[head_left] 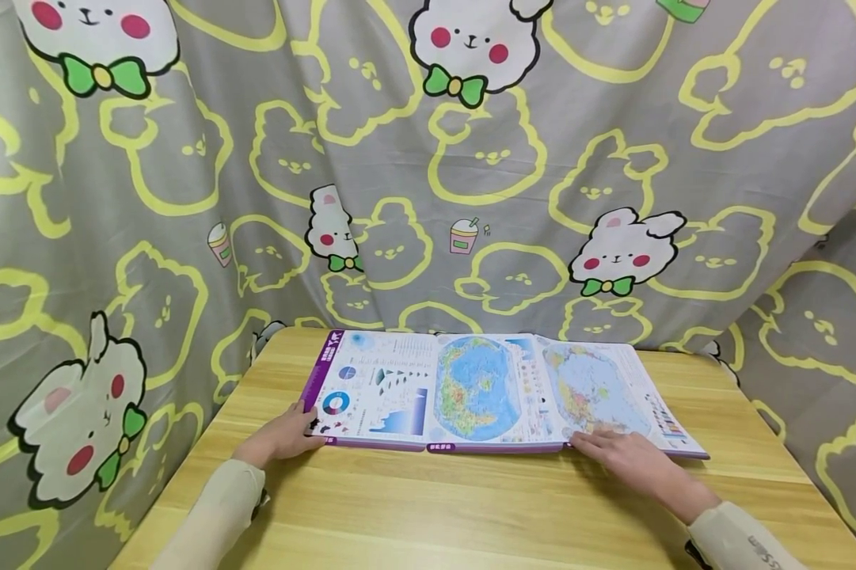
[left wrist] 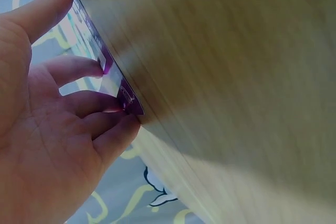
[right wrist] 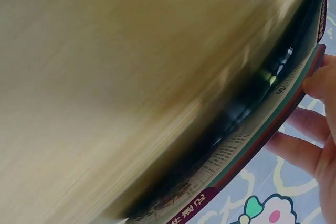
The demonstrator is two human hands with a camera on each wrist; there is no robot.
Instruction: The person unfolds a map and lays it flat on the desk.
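A fold-out map (head_left: pixel 481 396) lies across the table, with three panels showing. Purple trim and charts cover its left panel; the other two carry blue world maps. At its near left corner my left hand (head_left: pixel 285 435) grips the edge, thumb along the near side and fingers bent at the purple corner (left wrist: pixel 131 100). My right hand (head_left: pixel 623 459) holds the near edge by the right panel. In the right wrist view, the thumb and fingers pinch the layered edge (right wrist: pixel 273 121), which bows up from the wood over a dark gap. Printed text shows on the underside.
The wooden table (head_left: pixel 428 514) extends in front of the map and out to both sides. A grey curtain (head_left: pixel 399 158) with rabbit faces and yellow outlines hangs behind it and along the sides. Beige sleeves (head_left: pixel 217 507) cover both forearms.
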